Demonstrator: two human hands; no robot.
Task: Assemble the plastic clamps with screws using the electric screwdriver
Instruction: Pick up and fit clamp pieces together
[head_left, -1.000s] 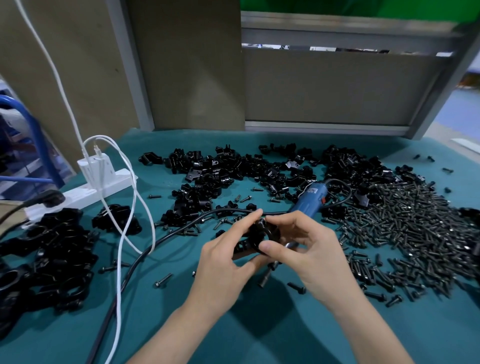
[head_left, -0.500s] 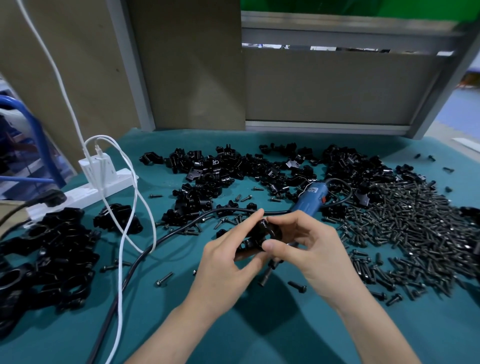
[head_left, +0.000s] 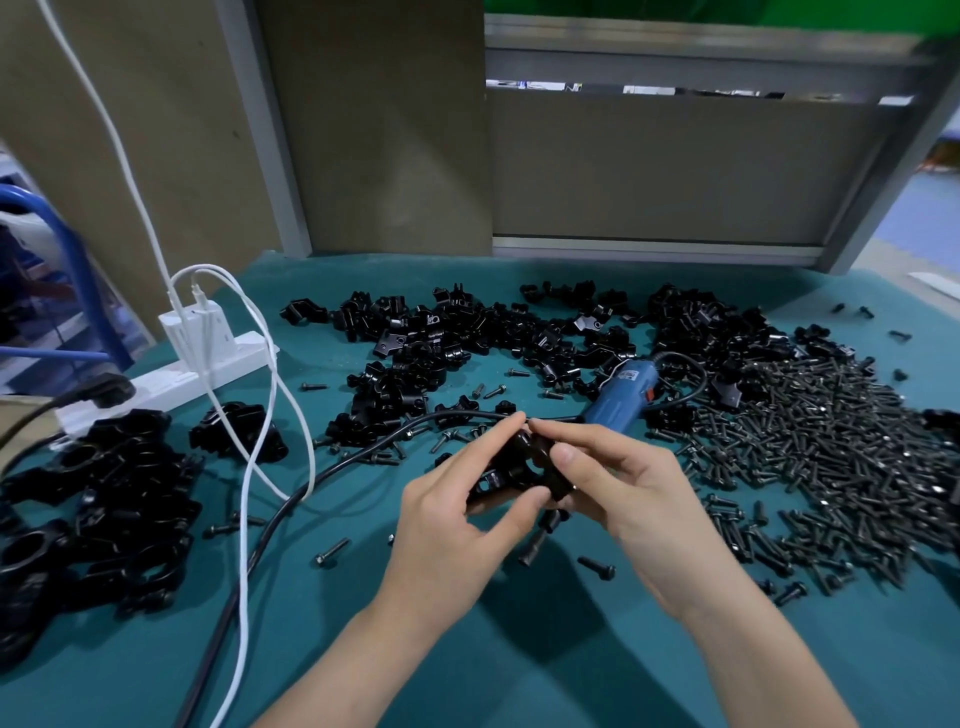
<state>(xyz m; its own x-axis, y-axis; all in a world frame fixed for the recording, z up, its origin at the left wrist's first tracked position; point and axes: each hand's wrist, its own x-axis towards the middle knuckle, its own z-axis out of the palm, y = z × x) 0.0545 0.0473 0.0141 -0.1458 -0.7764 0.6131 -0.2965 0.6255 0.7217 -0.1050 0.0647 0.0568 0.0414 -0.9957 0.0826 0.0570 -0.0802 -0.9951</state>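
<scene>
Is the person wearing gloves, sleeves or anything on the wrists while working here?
Nothing is worn: the left hand and right hand are bare, without gloves, rings or a watch. Both forearms are bare to the bottom edge of the picture, with no sleeve in view. The fingernails are short and unpainted.

The table cover (head_left: 519, 675) is plain teal; the clamp pieces (head_left: 467, 332) at upper centre are glossy black; the screws (head_left: 831, 441) at right are dark grey-black; the screwdriver (head_left: 621, 395) is blue; the power strip (head_left: 171, 379) and charger cables (head_left: 270, 415) at left are white.
</scene>
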